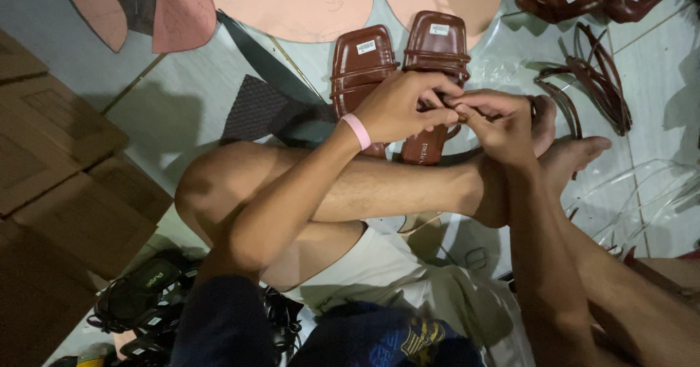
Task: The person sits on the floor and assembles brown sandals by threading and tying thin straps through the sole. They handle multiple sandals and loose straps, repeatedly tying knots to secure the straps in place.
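Where both hands met: left hand (399,109) and right hand (497,121) pinched a thin brown strap (436,106), fingers clenched.
Sandals (436,53): light, stiff sole, bendable strap.
Hold: strap end.

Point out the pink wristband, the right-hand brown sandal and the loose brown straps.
pink wristband (357,130), head view, on the band's top face.
right-hand brown sandal (437,46), head view, on its footbed near the toe.
loose brown straps (598,82), head view, mid-bundle on the floor.

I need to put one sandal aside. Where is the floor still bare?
Bare tile lies between the cardboard boxes and the dark mesh sheet. It is crowded around both hands: brown sandals, loose straps and pink sole cutouts.
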